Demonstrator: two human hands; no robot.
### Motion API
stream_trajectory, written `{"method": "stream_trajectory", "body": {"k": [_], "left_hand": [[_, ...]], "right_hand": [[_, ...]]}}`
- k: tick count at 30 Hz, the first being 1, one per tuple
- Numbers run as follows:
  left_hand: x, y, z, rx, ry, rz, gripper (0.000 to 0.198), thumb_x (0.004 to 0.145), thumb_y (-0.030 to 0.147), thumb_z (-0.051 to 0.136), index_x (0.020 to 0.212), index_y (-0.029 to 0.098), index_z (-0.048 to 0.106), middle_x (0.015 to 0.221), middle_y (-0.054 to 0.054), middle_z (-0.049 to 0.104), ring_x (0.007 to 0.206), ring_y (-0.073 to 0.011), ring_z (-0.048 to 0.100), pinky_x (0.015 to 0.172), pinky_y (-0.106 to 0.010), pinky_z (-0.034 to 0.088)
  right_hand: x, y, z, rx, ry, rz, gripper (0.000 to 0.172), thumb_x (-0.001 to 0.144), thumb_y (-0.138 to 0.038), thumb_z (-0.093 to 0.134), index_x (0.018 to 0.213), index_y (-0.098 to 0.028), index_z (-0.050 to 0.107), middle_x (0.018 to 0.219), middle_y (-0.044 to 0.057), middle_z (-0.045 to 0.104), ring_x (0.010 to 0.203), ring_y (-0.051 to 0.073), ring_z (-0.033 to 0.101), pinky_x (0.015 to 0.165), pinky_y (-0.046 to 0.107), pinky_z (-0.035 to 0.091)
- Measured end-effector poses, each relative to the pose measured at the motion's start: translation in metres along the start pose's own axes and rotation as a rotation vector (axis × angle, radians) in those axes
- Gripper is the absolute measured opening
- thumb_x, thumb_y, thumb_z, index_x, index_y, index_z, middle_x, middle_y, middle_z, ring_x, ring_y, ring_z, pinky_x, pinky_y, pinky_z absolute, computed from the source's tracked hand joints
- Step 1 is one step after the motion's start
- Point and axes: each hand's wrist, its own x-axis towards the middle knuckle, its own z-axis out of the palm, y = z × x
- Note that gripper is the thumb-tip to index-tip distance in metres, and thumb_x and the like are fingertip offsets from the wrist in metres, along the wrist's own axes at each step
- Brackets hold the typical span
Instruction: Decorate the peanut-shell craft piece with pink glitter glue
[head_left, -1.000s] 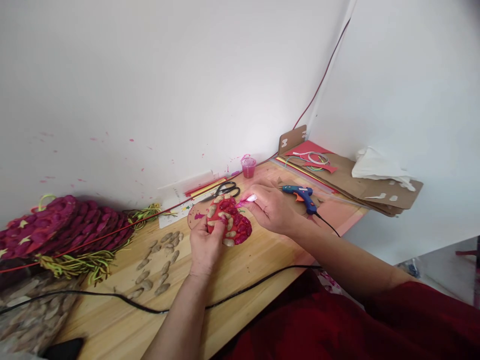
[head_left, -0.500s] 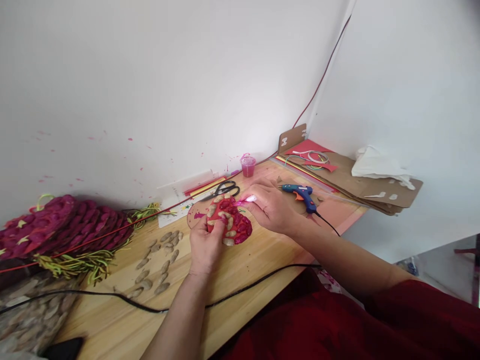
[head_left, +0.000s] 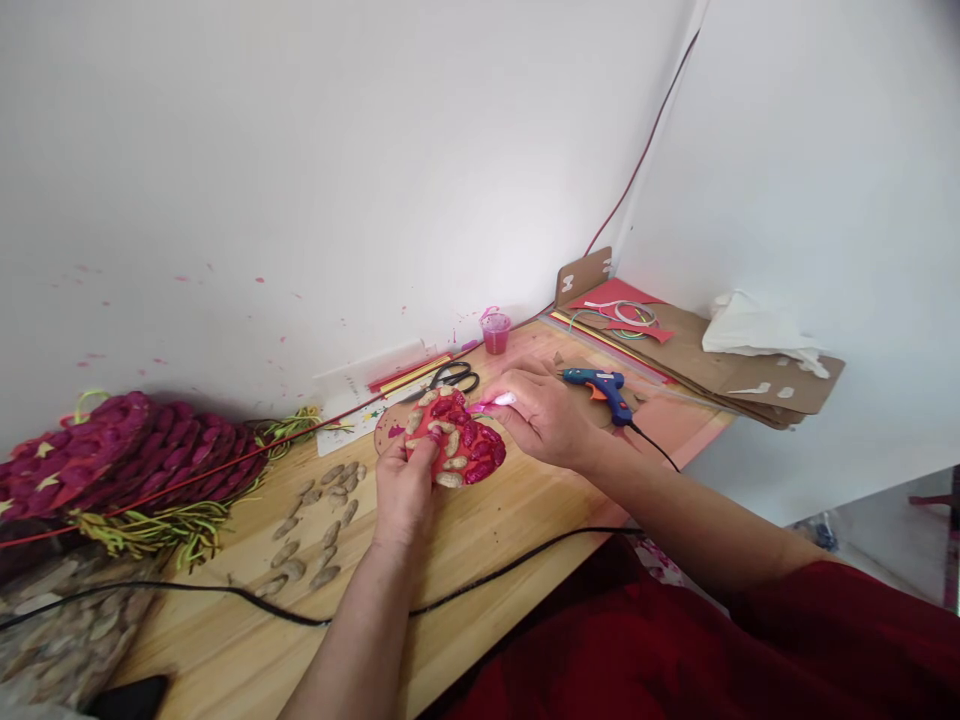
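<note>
Head view: gripping a pink-tipped brush (head_left: 502, 400) in the right hand (head_left: 547, 418). Pinching a flat red piece (head_left: 441, 459) with bumpy peanuts (head_left: 454, 463) on it in the left hand (head_left: 406, 490), over the wooden table (head_left: 465, 600). Looks light and stiff, and likely slippery where pink and shiny. Might crack at the peanuts if squeezed hard, so best held softly by the edge with plain peanuts.

The left hand (head_left: 405, 495) pinched a red disc (head_left: 441, 465) bearing peanuts (head_left: 454, 463), some plain, some magenta. The right hand (head_left: 546, 415) held a brush (head_left: 504, 400), its pink tip at the disc. Behind the disc were scissors (head_left: 455, 378) and a cup (head_left: 495, 338); to its right, a glue gun (head_left: 598, 380); to its left, loose peanuts (head_left: 349, 512), then a tasselled stack (head_left: 169, 455).
</note>
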Motion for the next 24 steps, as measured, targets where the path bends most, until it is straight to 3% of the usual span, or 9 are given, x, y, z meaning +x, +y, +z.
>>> {"method": "stream_trajectory", "body": {"k": [4, 8, 15, 24], "left_hand": [[-0.0038, 0.0057, 0.0065, -0.025, 0.022, -0.025, 0.052, 0.051, 0.037, 0.094, 0.093, 0.014, 0.073, 0.076, -0.009, 0.077, 0.070, -0.0269, 0.075, 0.056, -0.031, 0.058], [-0.0037, 0.0078, 0.0070, -0.054, 0.029, -0.025, 0.044, 0.053, 0.030, 0.092, 0.090, 0.015, 0.073, 0.069, -0.004, 0.075, 0.053, -0.0178, 0.067, 0.044, -0.023, 0.050], [-0.0013, 0.0078, 0.0025, -0.061, -0.001, -0.066, 0.037, 0.058, 0.033, 0.089, 0.083, 0.017, 0.066, 0.053, 0.005, 0.063, 0.030, -0.0051, 0.040, 0.028, -0.014, 0.017], [0.0012, 0.0082, -0.0020, -0.106, -0.093, -0.121, 0.038, 0.061, 0.033, 0.090, 0.074, 0.019, 0.058, 0.045, 0.008, 0.049, 0.029, -0.0032, 0.033, 0.029, -0.013, 0.012]], "right_hand": [[0.0001, 0.0008, -0.0028, 0.010, 0.037, -0.006, 0.013, 0.098, -0.025, 0.054, 0.093, -0.024, 0.066, 0.088, 0.003, 0.075, 0.091, 0.023, 0.062, 0.089, 0.040, 0.043], [0.0001, 0.0008, -0.0047, 0.034, 0.081, -0.011, 0.011, 0.099, -0.025, 0.056, 0.092, -0.024, 0.065, 0.084, 0.003, 0.073, 0.088, 0.022, 0.062, 0.086, 0.039, 0.045], [0.0024, 0.0063, -0.0029, 0.079, 0.137, -0.042, 0.008, 0.098, -0.022, 0.057, 0.094, -0.022, 0.064, 0.085, 0.003, 0.073, 0.086, 0.021, 0.061, 0.084, 0.038, 0.046], [0.0047, 0.0064, -0.0055, 0.164, 0.178, 0.004, 0.007, 0.097, -0.021, 0.058, 0.095, -0.023, 0.064, 0.087, 0.003, 0.072, 0.086, 0.020, 0.063, 0.083, 0.037, 0.047]]}}
